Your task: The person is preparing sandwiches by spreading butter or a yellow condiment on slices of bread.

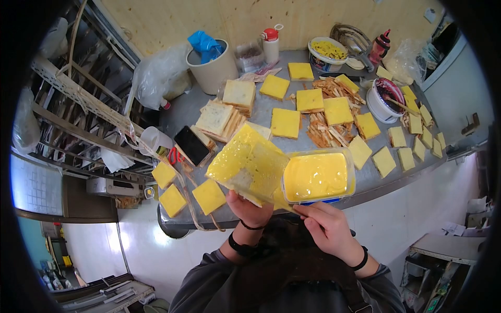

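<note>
My left hand [248,209] grips a square bread slice [250,163] from below, tilted up. Glossy yellow cream covers most of the slice, with a paler patch near its lower middle. In my right hand [330,229], the fingers close on the handle of a flat spreader [281,200]; its blade is smeared yellow and lies by the slice's lower right edge, partly hidden. Right beside the slice stands a clear rectangular tub [352,175] holding smooth yellow cream [315,176]. Stacked plain slices [216,118] lie behind the raised slice, with a black phone [192,146] leaning nearby.
Several yellow-topped squares [285,123] spread over the metal table [177,112]. Cut crust strips [321,130] are piled mid-table. At right sits a white bucket of dark red filling [383,107]. A beige bin [211,68] and a red-capped bottle [271,47] stand along the back.
</note>
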Tool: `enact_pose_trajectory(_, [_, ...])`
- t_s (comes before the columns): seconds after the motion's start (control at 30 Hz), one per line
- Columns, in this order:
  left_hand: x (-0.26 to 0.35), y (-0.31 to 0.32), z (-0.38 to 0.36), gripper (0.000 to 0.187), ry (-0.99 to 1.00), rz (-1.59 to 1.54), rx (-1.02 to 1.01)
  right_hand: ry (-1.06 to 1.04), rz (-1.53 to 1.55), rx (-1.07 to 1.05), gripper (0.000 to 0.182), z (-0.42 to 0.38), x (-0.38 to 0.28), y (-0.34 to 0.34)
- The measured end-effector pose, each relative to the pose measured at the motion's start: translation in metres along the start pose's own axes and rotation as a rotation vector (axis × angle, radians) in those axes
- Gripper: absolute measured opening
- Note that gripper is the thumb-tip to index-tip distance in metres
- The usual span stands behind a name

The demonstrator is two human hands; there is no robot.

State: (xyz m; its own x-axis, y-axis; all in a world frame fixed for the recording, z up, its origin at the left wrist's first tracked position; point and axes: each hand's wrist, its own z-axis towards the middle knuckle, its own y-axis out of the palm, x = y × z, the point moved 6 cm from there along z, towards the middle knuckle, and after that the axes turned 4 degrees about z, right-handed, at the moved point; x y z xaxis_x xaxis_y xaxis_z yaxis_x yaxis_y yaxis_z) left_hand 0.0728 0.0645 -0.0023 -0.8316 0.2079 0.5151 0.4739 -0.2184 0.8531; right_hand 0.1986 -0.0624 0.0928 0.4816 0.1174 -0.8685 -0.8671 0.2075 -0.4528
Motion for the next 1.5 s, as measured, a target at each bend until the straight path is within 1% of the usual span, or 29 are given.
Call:
enact_pose_trajectory(0.03, [-0.001, 0.002, 0.001, 0.067, -0.012, -0.023, -0.025, 0.006, 0.066, -0.031, 0.023, 0.0, 0.0, 0.001])
enact_pose_trajectory(0.13, [-0.004, 0.009, 0.003, 0.065, -0.052, -0.085, -0.073, -0.016, 0.23, -0.035, 0.025, 0.003, 0.0, -0.007])
enact_pose_trajectory(0.2, [-0.004, 0.015, 0.002, 0.059, -0.043, -0.173, -0.115, -0.07, 0.108, 0.091, 0.026, 0.008, -0.002, -0.022])
enact_pose_trajectory(0.27, [-0.005, 0.021, 0.0, 0.057, -0.072, -0.245, -0.136, -0.103, -0.04, 0.219, 0.03, 0.007, 0.003, -0.035])
enact_pose_trajectory(0.33, [-0.005, 0.026, -0.002, 0.057, -0.139, -0.296, -0.133, -0.161, -0.256, 0.261, 0.033, 0.007, 0.004, -0.044])
enact_pose_trajectory(0.43, [-0.004, 0.028, -0.004, 0.056, -0.177, -0.222, -0.085, -0.239, -0.527, 0.267, 0.039, 0.006, 0.007, -0.055])
enact_pose_trajectory(0.5, [-0.002, 0.029, -0.006, 0.056, -0.247, -0.268, -0.084, -0.271, -0.659, 0.25, 0.041, 0.005, 0.003, -0.063])
enact_pose_trajectory(0.67, [0.005, 0.036, -0.009, 0.056, -0.338, -0.31, -0.03, -0.296, -0.794, 0.292, 0.044, -0.003, 0.0, -0.09])
enact_pose_trajectory(0.73, [0.01, 0.043, -0.011, 0.055, -0.34, -0.305, -0.007, -0.31, -0.787, 0.329, 0.044, -0.008, -0.003, -0.1])
enact_pose_trajectory(0.8, [0.011, 0.044, -0.01, 0.054, -0.387, -0.314, -0.025, -0.332, -0.758, 0.339, 0.044, -0.013, -0.005, -0.107])
enact_pose_trajectory(0.93, [0.007, 0.034, -0.011, 0.054, -0.432, -0.356, -0.107, -0.454, -0.782, 0.153, 0.046, -0.016, -0.022, -0.1])
enact_pose_trajectory(1.03, [0.001, 0.03, -0.017, 0.053, -0.465, -0.322, -0.109, -0.469, -0.842, 0.088, 0.046, -0.015, -0.022, -0.096])
enact_pose_trajectory(1.13, [-0.004, 0.029, -0.022, 0.053, -0.555, -0.419, -0.171, -0.478, -0.868, 0.112, 0.047, -0.009, -0.024, -0.103])
enact_pose_trajectory(1.23, [-0.008, 0.02, -0.032, 0.057, -0.7, -0.472, -0.194, -0.486, -0.897, 0.136, 0.048, -0.002, -0.026, -0.111])
enact_pose_trajectory(1.33, [-0.007, 0.021, -0.038, 0.059, -0.751, -0.541, -0.236, -0.483, -0.914, 0.163, 0.048, 0.005, -0.026, -0.118])
enact_pose_trajectory(1.43, [-0.008, 0.017, -0.04, 0.059, -0.766, -0.528, -0.167, -0.426, -0.949, 0.263, 0.049, 0.011, -0.019, -0.125])
enact_pose_trajectory(1.47, [-0.007, 0.018, -0.039, 0.059, -0.744, -0.526, -0.168, -0.374, -0.942, 0.26, 0.046, 0.012, -0.014, -0.128])
enact_pose_trajectory(1.5, [-0.007, 0.02, -0.038, 0.06, -0.721, -0.523, -0.17, -0.336, -0.813, 0.303, 0.044, 0.012, -0.01, -0.13])
